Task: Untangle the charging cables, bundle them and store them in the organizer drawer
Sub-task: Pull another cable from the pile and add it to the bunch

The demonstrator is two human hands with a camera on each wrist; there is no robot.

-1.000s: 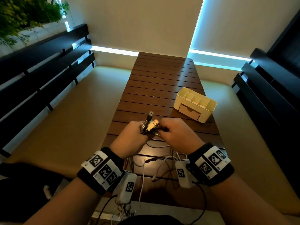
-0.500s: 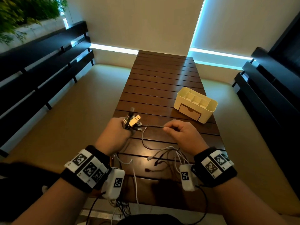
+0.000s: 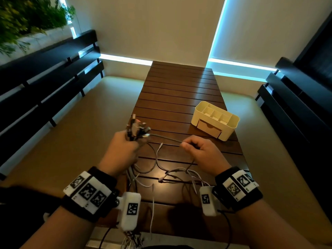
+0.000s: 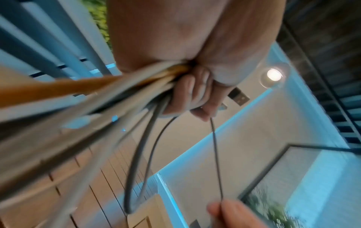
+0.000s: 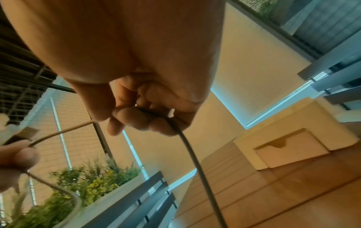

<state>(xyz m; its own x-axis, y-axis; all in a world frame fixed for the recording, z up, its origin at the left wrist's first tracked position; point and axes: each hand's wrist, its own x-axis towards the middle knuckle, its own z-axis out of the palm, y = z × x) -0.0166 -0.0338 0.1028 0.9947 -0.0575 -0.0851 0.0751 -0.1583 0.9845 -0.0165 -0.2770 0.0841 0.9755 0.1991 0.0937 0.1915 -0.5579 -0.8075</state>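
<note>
On the slatted table (image 3: 179, 97) — organizer (image 3: 215, 120) beside dark benches (image 3: 45, 83).

Dim, warm, wrist views motion-blurred

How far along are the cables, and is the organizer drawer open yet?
Done: plug ends gathered in the left hand. In hand: the right hand pinches one grey cable, stretched out from that bunch. Left: loose cables on the table look tangled, nothing bundled, organizer drawer shut.
</note>
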